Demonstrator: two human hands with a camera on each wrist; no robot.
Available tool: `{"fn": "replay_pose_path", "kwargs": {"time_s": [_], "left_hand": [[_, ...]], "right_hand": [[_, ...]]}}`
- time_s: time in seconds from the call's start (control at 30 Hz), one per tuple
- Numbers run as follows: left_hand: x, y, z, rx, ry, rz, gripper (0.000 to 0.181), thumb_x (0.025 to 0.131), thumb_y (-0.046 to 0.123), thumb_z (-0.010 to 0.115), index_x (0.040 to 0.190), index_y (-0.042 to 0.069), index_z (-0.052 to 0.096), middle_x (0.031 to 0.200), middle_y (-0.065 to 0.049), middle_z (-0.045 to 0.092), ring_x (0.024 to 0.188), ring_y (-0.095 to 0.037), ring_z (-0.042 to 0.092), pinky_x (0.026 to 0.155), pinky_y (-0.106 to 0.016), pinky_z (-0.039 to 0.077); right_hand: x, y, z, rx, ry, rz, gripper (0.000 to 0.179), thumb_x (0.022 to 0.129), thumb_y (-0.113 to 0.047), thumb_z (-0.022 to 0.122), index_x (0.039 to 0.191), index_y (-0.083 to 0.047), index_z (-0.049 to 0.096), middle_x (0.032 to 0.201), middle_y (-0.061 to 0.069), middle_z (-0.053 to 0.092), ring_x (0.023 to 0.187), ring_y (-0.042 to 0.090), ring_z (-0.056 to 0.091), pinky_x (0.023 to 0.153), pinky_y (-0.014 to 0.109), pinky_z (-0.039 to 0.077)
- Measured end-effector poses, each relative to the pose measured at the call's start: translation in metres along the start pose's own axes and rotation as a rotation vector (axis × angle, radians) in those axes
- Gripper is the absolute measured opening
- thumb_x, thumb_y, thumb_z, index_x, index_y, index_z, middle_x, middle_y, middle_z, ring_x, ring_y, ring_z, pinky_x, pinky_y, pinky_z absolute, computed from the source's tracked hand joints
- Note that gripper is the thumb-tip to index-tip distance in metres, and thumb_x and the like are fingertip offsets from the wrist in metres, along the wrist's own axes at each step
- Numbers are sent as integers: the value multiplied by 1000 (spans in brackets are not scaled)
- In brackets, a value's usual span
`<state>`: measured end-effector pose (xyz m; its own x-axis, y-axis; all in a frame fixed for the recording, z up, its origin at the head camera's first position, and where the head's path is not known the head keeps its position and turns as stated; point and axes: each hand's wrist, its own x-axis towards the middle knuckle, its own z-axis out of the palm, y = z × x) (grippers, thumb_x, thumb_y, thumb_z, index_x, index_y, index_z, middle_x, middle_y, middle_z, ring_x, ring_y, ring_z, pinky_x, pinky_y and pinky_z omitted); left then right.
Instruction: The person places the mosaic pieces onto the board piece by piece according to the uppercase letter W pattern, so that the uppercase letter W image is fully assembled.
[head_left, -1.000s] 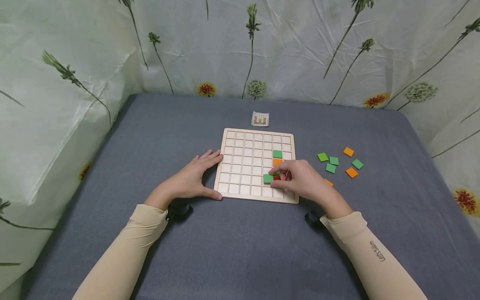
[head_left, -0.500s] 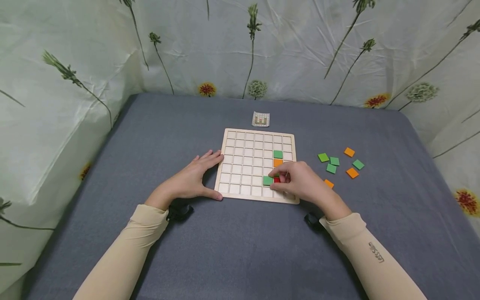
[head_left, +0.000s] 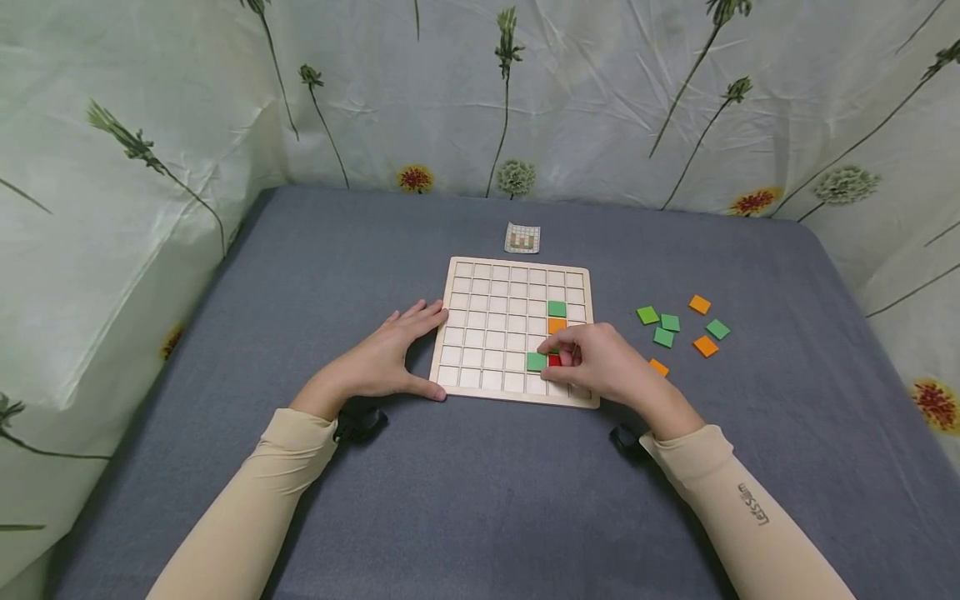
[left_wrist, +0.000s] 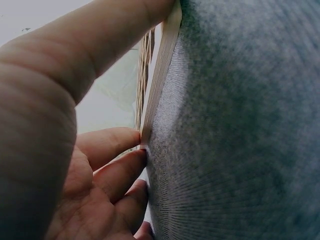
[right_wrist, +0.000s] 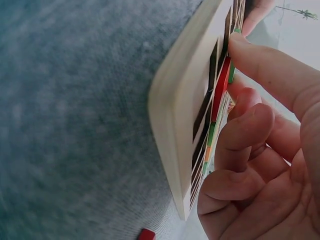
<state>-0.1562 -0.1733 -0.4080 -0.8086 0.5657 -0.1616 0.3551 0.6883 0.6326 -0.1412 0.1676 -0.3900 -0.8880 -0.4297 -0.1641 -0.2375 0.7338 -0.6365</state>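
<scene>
A pale wooden grid board (head_left: 487, 333) lies mid-table. My left hand (head_left: 382, 354) rests at its left edge, fingers spread, thumb at the near corner; the left wrist view shows the fingertips (left_wrist: 135, 137) against the board's side. My right hand (head_left: 600, 357) is over the board's near right part, thumb and index finger pinching a green square tile (head_left: 536, 362) at its cell. Right beside that tile sits a red tile (head_left: 554, 361), partly covered by the fingers. Farther up that column are an orange tile (head_left: 557, 326) and another green tile (head_left: 557, 308).
Several loose green tiles (head_left: 670, 322) and orange tiles (head_left: 705, 346) are scattered right of the board. Behind the board lies a small printed card (head_left: 522, 238). A red piece (right_wrist: 146, 234) shows low in the right wrist view. Flowered cloth (head_left: 450, 100) hangs beyond the table.
The green tile under my right fingers has shifted slightly toward me, down into line with the red tile. My left hand stays in place.
</scene>
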Motion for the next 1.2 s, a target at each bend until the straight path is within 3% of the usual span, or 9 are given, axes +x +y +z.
{"fn": "replay_pose_path", "kwargs": {"time_s": [0.47, 0.8, 1.07, 1.2], "left_hand": [[1, -1, -1, -1, 3, 17, 120, 76, 41, 98, 170, 7, 31, 180, -12, 22, 170, -37, 9, 135, -65, 4], [0, -1, 0, -1, 4, 21, 120, 76, 41, 98, 169, 5, 31, 180, -14, 23, 169, -38, 10, 135, -66, 5], [-1, -1, -1, -4, 3, 20, 120, 76, 41, 98, 169, 5, 31, 180, -14, 22, 169, -38, 10, 135, -66, 5], [-1, -1, -1, -1, 7, 24, 120, 76, 41, 98, 169, 5, 31, 180, -14, 23, 169, -38, 11, 135, -66, 6]], "right_hand": [[2, 2, 0, 13, -18, 43, 27, 87, -15, 89, 113, -10, 80, 72, -3, 58, 67, 12, 53, 62, 24, 42], [2, 5, 1, 13, -20, 18, 28, 88, -17, 90, 113, -8, 80, 71, -2, 58, 65, 12, 53, 59, 24, 40], [-2, -2, 1, -48, -1, 49, 31, 88, -22, 90, 116, -13, 81, 69, -4, 56, 61, 11, 49, 56, 24, 34], [-6, -4, 0, -101, 25, 25, 35, 89, -25, 89, 121, -13, 80, 67, -6, 53, 59, 9, 47, 54, 23, 30]]}}
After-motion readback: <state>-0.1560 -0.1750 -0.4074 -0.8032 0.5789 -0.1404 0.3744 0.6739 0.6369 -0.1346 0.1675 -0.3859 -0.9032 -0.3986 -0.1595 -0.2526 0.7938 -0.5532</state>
